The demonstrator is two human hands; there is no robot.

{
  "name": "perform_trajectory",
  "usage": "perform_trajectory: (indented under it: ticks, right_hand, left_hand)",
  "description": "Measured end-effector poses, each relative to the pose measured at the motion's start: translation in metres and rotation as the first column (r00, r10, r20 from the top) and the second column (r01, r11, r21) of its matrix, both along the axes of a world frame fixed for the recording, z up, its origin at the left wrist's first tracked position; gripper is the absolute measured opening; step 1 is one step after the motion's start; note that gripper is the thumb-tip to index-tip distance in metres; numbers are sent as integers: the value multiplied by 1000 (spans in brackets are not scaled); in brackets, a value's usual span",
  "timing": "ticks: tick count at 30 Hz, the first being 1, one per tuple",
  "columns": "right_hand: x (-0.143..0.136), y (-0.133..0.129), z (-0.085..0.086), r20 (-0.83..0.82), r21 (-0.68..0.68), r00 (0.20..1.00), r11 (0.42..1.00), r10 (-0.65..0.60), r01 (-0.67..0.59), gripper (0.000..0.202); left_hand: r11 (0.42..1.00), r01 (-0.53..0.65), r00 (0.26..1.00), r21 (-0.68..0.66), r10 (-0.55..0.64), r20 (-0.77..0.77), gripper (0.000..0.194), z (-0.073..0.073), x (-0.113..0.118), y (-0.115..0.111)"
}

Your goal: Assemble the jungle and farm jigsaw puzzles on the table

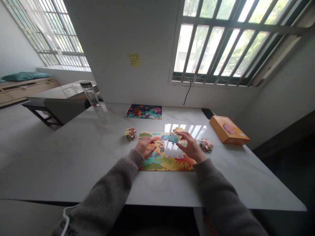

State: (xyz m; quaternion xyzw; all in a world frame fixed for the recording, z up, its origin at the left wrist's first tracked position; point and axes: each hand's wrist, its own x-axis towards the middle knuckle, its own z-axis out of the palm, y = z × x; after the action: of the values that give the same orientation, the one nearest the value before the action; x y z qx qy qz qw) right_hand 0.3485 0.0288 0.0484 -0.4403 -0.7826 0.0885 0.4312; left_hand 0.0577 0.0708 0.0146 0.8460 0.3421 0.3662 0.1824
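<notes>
A partly assembled jigsaw puzzle (157, 165) lies on the white marble-look table, with a gap in its middle right where the tabletop shows. My left hand (147, 147) rests on the puzzle's left part, thumb and fingers apart, holding nothing. Between the thumb and index finger of my right hand (190, 146) is a blue puzzle piece (173, 139), at the upper edge of the gap. Stacks of loose pieces surround the puzzle: a left stack (130, 133), a right stack (206, 145) and a far stack (178, 130) partly behind my right hand.
A dark, colourful picture sheet (144, 111) lies near the wall. An orange box (229, 129) and a black phone-like object (207, 113) are at the right. On the left stands a clear bottle (90, 94) with a dark lid. Window light glares on the tabletop (110, 150).
</notes>
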Motion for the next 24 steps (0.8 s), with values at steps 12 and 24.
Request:
perform_trajectory:
  ticks: [12, 24]
  right_hand:
    - [-52, -19, -4, -9, -10, 999, 999, 40, -40, 53]
    - [-58, -19, -7, -243, -229, 968, 966, 62, -119, 48]
  left_hand:
    - [925, 95, 964, -369, 8, 267, 51, 11, 14, -13]
    - [904, 84, 943, -418, 63, 327, 31, 10, 17, -9]
